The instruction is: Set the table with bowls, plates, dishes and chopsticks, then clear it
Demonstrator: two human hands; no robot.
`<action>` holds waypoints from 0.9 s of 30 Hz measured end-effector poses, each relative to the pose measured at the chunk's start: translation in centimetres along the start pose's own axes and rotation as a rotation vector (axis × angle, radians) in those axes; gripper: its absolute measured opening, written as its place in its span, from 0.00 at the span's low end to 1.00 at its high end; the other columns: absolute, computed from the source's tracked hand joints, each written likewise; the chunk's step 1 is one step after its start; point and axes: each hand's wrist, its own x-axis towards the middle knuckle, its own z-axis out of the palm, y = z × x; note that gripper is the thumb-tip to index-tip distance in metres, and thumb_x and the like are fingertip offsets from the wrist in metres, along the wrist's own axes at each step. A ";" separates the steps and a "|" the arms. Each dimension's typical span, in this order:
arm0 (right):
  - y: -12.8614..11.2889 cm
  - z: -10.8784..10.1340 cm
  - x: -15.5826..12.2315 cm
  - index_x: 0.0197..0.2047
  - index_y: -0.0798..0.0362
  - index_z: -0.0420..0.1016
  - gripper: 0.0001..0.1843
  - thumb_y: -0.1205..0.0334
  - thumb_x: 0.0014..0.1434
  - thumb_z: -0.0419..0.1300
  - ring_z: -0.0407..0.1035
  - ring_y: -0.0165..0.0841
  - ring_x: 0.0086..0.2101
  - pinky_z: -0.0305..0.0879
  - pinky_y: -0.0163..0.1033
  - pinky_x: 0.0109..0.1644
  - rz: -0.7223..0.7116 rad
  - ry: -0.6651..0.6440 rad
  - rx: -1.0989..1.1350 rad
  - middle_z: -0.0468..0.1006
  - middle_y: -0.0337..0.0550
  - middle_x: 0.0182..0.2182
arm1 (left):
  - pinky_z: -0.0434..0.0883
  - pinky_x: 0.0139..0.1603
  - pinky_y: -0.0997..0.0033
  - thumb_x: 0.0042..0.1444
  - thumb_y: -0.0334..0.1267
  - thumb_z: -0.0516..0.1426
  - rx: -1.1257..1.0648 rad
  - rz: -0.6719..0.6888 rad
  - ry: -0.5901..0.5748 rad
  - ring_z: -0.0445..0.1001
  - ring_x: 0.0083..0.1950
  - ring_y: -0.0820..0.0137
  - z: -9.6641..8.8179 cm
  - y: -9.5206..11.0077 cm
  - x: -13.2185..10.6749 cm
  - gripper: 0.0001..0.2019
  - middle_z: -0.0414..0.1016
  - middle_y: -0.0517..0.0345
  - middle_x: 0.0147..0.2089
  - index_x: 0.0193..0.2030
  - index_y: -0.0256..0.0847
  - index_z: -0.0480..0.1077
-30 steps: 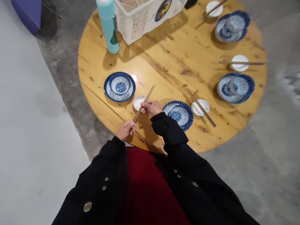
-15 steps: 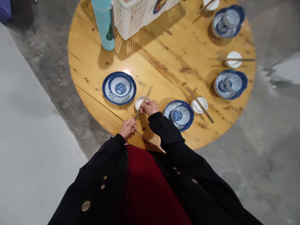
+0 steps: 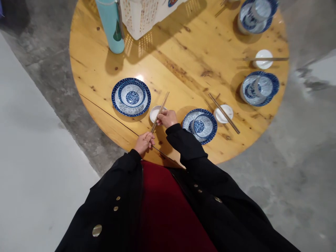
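A pair of wooden chopsticks (image 3: 163, 104) slants over a small white dish (image 3: 155, 113) near the table's front edge. My left hand (image 3: 144, 142) is closed around their lower ends. Higher up, my right hand (image 3: 168, 119) pinches the same chopsticks beside the dish and hides part of its rim. Left of the dish, a blue-and-white bowl (image 3: 131, 95) sits on a patterned plate (image 3: 117, 105). To the right of my right hand, another bowl (image 3: 207, 126) rests on a second plate (image 3: 187, 120).
A white dish (image 3: 228, 111) carries another pair of chopsticks (image 3: 224, 113). Stacked bowls and plates line the right of the round wooden table (image 3: 178, 66), with a white dish (image 3: 264, 63) between them. At the back stand a turquoise flask (image 3: 111, 31) and a white plastic basket (image 3: 141, 21).
The view has shifted slightly, moving the far tableware and basket up in the picture. Both hands keep almost the same hold on the chopsticks.
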 end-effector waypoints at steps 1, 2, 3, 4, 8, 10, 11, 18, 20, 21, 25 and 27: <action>0.0 0.0 0.0 0.24 0.58 0.69 0.06 0.73 0.49 0.55 0.66 0.25 0.15 0.66 0.27 0.20 -0.004 0.002 0.000 0.70 0.36 0.14 | 0.55 0.15 0.82 0.61 0.51 0.55 -0.003 0.003 -0.005 0.59 0.16 0.81 0.0 0.0 0.0 0.17 0.70 0.62 0.21 0.33 0.37 0.66; 0.1 0.0 0.0 0.23 0.58 0.69 0.06 0.73 0.49 0.55 0.66 0.25 0.15 0.66 0.27 0.20 -0.008 0.002 0.000 0.71 0.36 0.14 | 0.56 0.15 0.82 0.61 0.51 0.55 -0.005 0.008 -0.008 0.59 0.16 0.81 0.0 0.0 0.0 0.17 0.70 0.62 0.21 0.33 0.37 0.66; 0.1 0.0 0.0 0.23 0.58 0.69 0.06 0.73 0.49 0.55 0.67 0.26 0.15 0.66 0.27 0.20 -0.012 0.001 -0.001 0.71 0.37 0.14 | 0.57 0.15 0.82 0.61 0.51 0.55 -0.005 0.010 -0.013 0.59 0.16 0.81 0.0 0.0 0.0 0.17 0.70 0.62 0.22 0.33 0.37 0.66; 0.1 -0.1 0.1 0.23 0.58 0.70 0.05 0.73 0.49 0.55 0.67 0.26 0.16 0.66 0.27 0.20 -0.013 0.000 -0.008 0.71 0.37 0.14 | 0.58 0.16 0.82 0.61 0.52 0.55 -0.003 0.010 -0.016 0.60 0.16 0.81 0.0 0.0 0.0 0.17 0.70 0.62 0.22 0.33 0.37 0.66; 0.3 -0.4 0.1 0.24 0.58 0.71 0.05 0.70 0.49 0.56 0.68 0.27 0.16 0.67 0.28 0.22 -0.042 0.000 -0.114 0.71 0.37 0.14 | 0.59 0.17 0.82 0.62 0.54 0.53 0.036 -0.034 -0.017 0.63 0.17 0.81 -0.1 0.1 0.2 0.19 0.71 0.61 0.23 0.34 0.37 0.66; 0.3 -0.8 -0.2 0.25 0.59 0.73 0.06 0.67 0.50 0.57 0.71 0.30 0.18 0.69 0.30 0.24 -0.064 0.008 -0.175 0.73 0.39 0.15 | 0.60 0.18 0.82 0.63 0.55 0.51 0.079 -0.072 -0.007 0.66 0.17 0.80 -0.2 0.1 0.3 0.20 0.72 0.60 0.24 0.35 0.37 0.66; 0.2 -1.0 -0.5 0.26 0.59 0.73 0.06 0.66 0.50 0.57 0.72 0.31 0.19 0.70 0.31 0.24 -0.074 0.016 -0.197 0.73 0.40 0.16 | 0.61 0.18 0.81 0.63 0.56 0.50 0.107 -0.081 0.003 0.67 0.18 0.80 -0.3 0.1 0.3 0.21 0.72 0.59 0.25 0.35 0.37 0.65; 0.9 -3.9 -5.9 0.36 0.59 0.74 0.14 0.57 0.54 0.56 0.73 0.32 0.20 0.68 0.31 0.22 -0.149 0.062 -0.236 0.76 0.41 0.20 | 0.68 0.23 0.79 0.60 0.59 0.50 0.255 0.020 0.209 0.70 0.23 0.77 -3.0 0.6 -1.2 0.23 0.74 0.58 0.28 0.38 0.38 0.67; 2.4 -4.8 -7.9 0.36 0.58 0.74 0.16 0.54 0.54 0.56 0.72 0.31 0.20 0.67 0.32 0.21 -0.172 0.057 -0.205 0.76 0.41 0.21 | 0.69 0.25 0.78 0.59 0.60 0.51 0.254 0.039 0.238 0.70 0.24 0.76 -3.8 0.8 -2.0 0.24 0.73 0.57 0.29 0.40 0.37 0.67; 3.4 -5.1 -8.9 0.37 0.58 0.74 0.17 0.52 0.53 0.56 0.72 0.31 0.20 0.67 0.32 0.21 -0.166 0.055 -0.170 0.77 0.42 0.22 | 0.69 0.25 0.78 0.59 0.60 0.51 0.254 0.044 0.250 0.70 0.24 0.76 -4.2 0.9 -2.4 0.25 0.73 0.57 0.29 0.40 0.36 0.67; 7.6 -5.4 -12.3 0.39 0.57 0.72 0.22 0.46 0.50 0.56 0.71 0.32 0.20 0.66 0.34 0.20 -0.059 0.020 -0.011 0.76 0.42 0.24 | 0.68 0.26 0.77 0.59 0.59 0.50 0.318 0.055 0.328 0.69 0.24 0.75 -4.5 0.9 -3.9 0.24 0.73 0.56 0.29 0.39 0.36 0.67; 9.2 -5.3 -13.4 0.38 0.56 0.71 0.22 0.45 0.48 0.56 0.70 0.32 0.19 0.65 0.34 0.19 -0.005 -0.009 0.029 0.76 0.41 0.23 | 0.69 0.28 0.75 0.61 0.56 0.49 0.433 0.077 0.354 0.71 0.26 0.74 -4.1 0.9 -4.3 0.22 0.75 0.56 0.29 0.38 0.37 0.67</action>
